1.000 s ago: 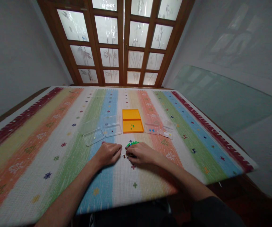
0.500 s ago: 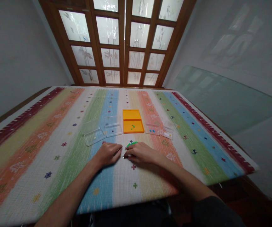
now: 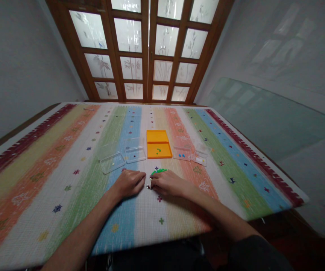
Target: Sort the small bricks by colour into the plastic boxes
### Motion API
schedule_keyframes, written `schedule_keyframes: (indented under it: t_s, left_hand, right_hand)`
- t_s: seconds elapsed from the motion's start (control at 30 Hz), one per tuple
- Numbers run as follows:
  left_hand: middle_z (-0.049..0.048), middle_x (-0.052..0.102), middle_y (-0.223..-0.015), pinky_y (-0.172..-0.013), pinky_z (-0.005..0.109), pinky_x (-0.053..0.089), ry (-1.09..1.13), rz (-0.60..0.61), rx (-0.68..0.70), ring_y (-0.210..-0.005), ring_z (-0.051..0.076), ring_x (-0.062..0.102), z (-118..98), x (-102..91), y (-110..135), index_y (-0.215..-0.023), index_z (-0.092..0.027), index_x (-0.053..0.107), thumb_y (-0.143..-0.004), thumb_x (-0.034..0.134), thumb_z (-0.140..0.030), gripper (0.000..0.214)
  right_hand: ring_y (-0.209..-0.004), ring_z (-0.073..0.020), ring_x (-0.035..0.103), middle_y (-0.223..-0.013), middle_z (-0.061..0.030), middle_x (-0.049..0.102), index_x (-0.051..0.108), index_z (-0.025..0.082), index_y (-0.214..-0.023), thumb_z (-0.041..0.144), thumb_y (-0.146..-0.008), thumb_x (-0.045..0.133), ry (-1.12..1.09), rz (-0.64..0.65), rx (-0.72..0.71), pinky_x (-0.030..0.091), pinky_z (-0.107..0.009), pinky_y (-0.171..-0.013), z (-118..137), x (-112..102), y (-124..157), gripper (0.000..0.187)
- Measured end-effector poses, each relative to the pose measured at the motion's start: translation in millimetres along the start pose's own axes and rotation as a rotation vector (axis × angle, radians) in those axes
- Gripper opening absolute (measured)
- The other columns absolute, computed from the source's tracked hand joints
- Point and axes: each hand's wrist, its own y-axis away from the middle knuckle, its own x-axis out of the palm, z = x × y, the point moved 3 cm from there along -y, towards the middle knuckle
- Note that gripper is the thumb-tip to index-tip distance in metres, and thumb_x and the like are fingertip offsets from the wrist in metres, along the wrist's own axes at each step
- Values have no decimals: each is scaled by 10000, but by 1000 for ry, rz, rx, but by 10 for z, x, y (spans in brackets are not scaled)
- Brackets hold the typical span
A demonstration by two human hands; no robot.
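My left hand rests on the cloth with its fingers curled together; whatever they may hold is hidden. Opposite it, my right hand has its fingers bent down at several small dark and whitish pieces, too small to name. Whether one of these is pinched in its fingertips is unclear. Just beyond the right hand's knuckles lies a cluster of small green pieces, partly covered by that hand. An orange box with its lid laid back stands farther out and holds a few green pieces.
Two clear plastic boxes stand left of the orange box, each with a tiny piece inside. To its right are a clear box with blue pieces and another clear box with a whitish item. A striped cloth covers the table.
My right hand has shifted very slightly, so more of the green cluster and of the small dark pieces shows. My left hand has stayed in place.
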Motion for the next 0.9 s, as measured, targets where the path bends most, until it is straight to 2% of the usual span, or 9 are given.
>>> schedule_keyframes:
  t_s: [0.17,0.37,0.47,0.6,0.73,0.9]
  left_hand:
    - [21,672,-628,-524,255,412,15,-16,-2,-532,152,621,-3,-2,8,-843,-177,657,-920,459,-179,212]
    - [28,691,-644,-520,255,416,34,-35,0,-532,153,629,-9,-9,-3,-875,-171,665,-929,465,-180,207]
    - [28,690,-640,-506,253,411,44,-36,10,-521,150,626,-6,-6,-6,-889,-164,668,-936,456,-178,218]
    - [27,689,-637,-502,257,424,37,-35,16,-524,155,631,3,5,-5,-890,-161,667,-936,442,-176,230]
    - [26,699,-647,-503,250,435,45,-38,32,-514,146,631,4,19,-5,-895,-163,661,-941,435,-180,232]
    - [26,708,-654,-502,245,433,58,-36,30,-519,145,643,6,31,-4,-916,-161,661,-952,436,-186,230]
  right_hand:
    - [-705,-156,579,-973,-96,693,688,143,-970,203,-980,530,50,6,34,354,-268,-594,43,4,-9,169]
    - [-754,-161,578,-957,-84,670,633,154,-994,247,-989,524,-48,-165,65,377,-266,-638,-133,-104,122,144]
    - [-755,-157,574,-898,-65,665,611,168,-952,229,-1002,471,-162,-301,147,406,-271,-694,-391,-232,315,161]
    - [-726,-177,584,-842,-70,669,600,188,-918,259,-985,460,-234,-480,326,413,-284,-675,-909,-302,703,171]
    - [-681,-197,579,-762,-69,665,593,207,-814,359,-964,465,-229,-613,504,400,-302,-641,-1393,-229,1120,249]
    - [-621,-200,560,-710,-60,656,610,210,-792,458,-929,462,-252,-738,638,388,-307,-610,-1642,-111,1456,319]
